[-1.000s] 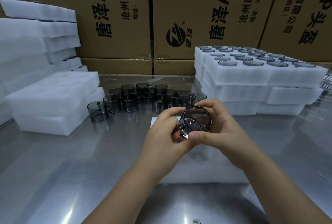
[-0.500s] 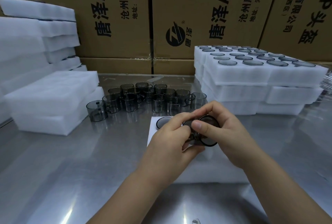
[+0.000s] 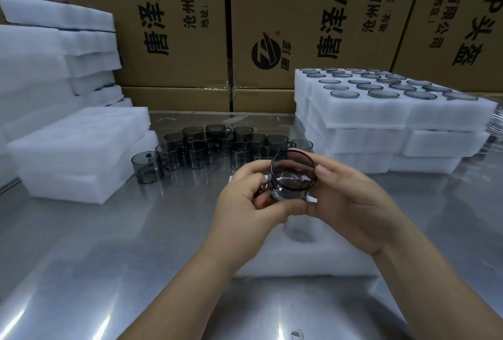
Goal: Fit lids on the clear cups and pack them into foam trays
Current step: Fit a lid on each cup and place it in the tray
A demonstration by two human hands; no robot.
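We find both hands together on one cup. The left hand (image 3: 245, 203) pinches the handle side. The right hand (image 3: 351, 203) wraps the opposite wall, fingers over the top edge and thumb beneath.

The cup (image 3: 288, 194) is held clear of the surface between them. Its axis is tipped toward the person, so the mouth faces up and back. A dark lid (image 3: 294, 168) appears seated on the rim, though we cannot confirm it is fully home.

An open pocket (image 3: 299, 230) of the foam tray (image 3: 313, 260) lies directly below the cup, closest to the right hand. In our judgement the cup must be righted before it is lowered.

Beyond the hands stands a cluster of loose cups (image 3: 217, 146). Beyond and to the right are stacked filled trays (image 3: 394, 119), and to the left are plain foam stacks (image 3: 76, 154). The surface (image 3: 109, 258) is reflective metal. Printed cartons (image 3: 299, 12) wall the back.
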